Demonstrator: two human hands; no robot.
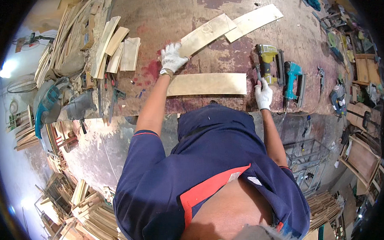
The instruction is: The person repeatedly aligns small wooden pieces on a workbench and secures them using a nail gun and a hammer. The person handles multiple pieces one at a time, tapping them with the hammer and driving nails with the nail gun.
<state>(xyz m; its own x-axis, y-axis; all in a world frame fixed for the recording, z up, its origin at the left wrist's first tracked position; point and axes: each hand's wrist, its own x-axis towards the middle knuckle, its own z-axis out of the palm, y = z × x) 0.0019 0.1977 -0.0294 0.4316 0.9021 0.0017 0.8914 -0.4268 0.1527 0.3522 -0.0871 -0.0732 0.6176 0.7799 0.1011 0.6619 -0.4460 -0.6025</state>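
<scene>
While the left hand (172, 59) covers a far pale board (205, 35) at its left end, the right hand (264, 96) touches a slim tool (257, 70) beside the yellow nail gun (268, 56); I cannot tell if either clamps.

Pale wooden board (205, 34) is being touched at its left end by the left hand (173, 59); it's being carried aslant by the bench (161, 17), right end being met by another board (256, 21). Slim dark tool (257, 71), type unclear, is being held by the right hand (263, 93), beside the yellow nail gun (268, 59).
</scene>
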